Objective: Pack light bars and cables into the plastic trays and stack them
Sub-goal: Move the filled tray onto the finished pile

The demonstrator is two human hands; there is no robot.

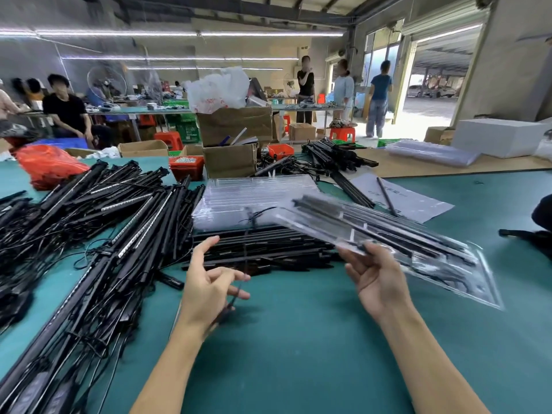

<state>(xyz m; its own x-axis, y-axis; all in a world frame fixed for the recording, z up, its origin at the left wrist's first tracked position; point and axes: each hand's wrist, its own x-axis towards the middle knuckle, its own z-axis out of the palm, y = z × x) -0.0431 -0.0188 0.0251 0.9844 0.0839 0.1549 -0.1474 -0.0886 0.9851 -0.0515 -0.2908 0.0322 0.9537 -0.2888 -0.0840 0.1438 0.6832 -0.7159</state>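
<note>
The person is holding a filled clear plastic tray point(385, 234), loaded with black light bars and a coiled black cable under its transparent shell, up off the teal table mat point(298, 339), so the step in hand appears to be moving a packed tray toward wherever the finished ones are being stacked. The right hand point(378, 282) is gripping the tray's near edge, fingers curled up beneath it and the thumb seemingly on top, and the tray is tilting, with its far end reaching up and left and its near right corner hanging lower. The left hand point(209, 282) is hovering apart from the tray, palm turned inward and fingers loosely spread; a thin black cable point(245, 249) is running down past its fingertips, though motion blur is making it unclear whether it is pinching that cable or merely beside it. Just behind the hands, a stack of empty clear plastic trays point(254, 195) is sitting on a bed of loose black light bars point(263, 249), and a large tangled heap of black bars and cables point(89, 219) is covering the left side of the table. The next move likely calls for levelling the tray with both hands so nothing slides out.
</note>
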